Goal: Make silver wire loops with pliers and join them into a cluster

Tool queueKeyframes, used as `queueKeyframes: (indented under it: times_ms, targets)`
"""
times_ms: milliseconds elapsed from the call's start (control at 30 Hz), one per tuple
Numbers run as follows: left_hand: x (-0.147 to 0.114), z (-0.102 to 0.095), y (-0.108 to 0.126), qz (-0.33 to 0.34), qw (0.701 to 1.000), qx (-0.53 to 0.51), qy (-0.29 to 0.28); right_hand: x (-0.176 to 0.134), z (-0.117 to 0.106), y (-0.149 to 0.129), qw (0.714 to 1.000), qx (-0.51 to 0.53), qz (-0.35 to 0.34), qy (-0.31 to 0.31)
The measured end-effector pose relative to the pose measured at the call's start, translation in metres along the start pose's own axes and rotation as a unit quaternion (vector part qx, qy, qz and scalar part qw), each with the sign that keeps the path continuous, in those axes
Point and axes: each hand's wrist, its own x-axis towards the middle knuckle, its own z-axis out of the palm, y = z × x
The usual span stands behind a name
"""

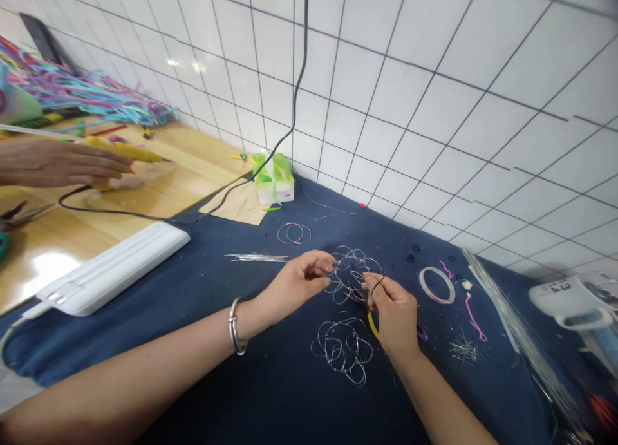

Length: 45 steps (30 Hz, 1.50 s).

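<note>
My left hand (309, 278) and my right hand (392, 310) hold between them a piece of thin silvery wire loops (346, 279) with small pink spots. My left fingers pinch its left side; my right fingers are closed on its right side. A thin dark strand or band (379, 284) crosses my right fingers. Partly hidden under my right hand lies a tool with a yellow handle (373, 327). Just below my hands, a similar wire loop piece (342, 351) rests on the dark blue cloth (270, 393). A small pair of wire rings (294, 234) lies farther back.
A white power bank (116, 268) and straight wires (255, 257) lie left. Behind are a tissue pack (273, 179) and black cable (295, 104). Another person's hand (62, 163) holds a yellow glue gun (128, 152). Right are a wire coil (437, 285) and long wires (516, 329).
</note>
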Motion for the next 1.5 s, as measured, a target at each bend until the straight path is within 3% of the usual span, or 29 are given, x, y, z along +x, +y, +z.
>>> queueKeyframes:
  times_ms: [200,467,667,933,1133,1267,1367,1500]
  targets:
    - [0.0006,-0.0002,0.0014,-0.011,0.998,-0.063,0.010,0.0058,0.0012,0.0071,0.994,0.089,0.068,-0.002]
    - [0.0019,-0.0015,-0.0023,-0.061,0.994,-0.089,0.002,0.0013,0.0048,0.0061,0.995,0.093,0.028,0.014]
    - [0.0019,-0.0015,-0.0039,-0.071,0.991,-0.109,-0.017,0.0029,0.0041,0.0077,0.990,0.130,0.055,-0.009]
    - [0.0047,-0.0049,-0.0067,-0.064,0.989,-0.132,0.029,0.0096,-0.0030,0.0073,0.996,0.077,0.035,0.021]
    - [0.0034,-0.0043,-0.0044,-0.073,0.986,-0.148,0.027,0.0085,-0.0022,0.0059,1.000,0.007,0.021,-0.013]
    - [0.0041,-0.0038,-0.0043,-0.071,0.987,-0.140,0.024,0.0096,-0.0009,0.0095,0.998,0.034,0.050,-0.032]
    - [0.0056,-0.0036,-0.0050,-0.045,0.993,-0.095,0.052,0.0096,0.0001,0.0112,0.992,0.090,0.071,-0.049]
    - [0.0024,-0.0025,-0.0015,0.032,0.987,0.027,0.155,0.0078,0.0013,0.0108,0.986,0.139,0.080,-0.040]
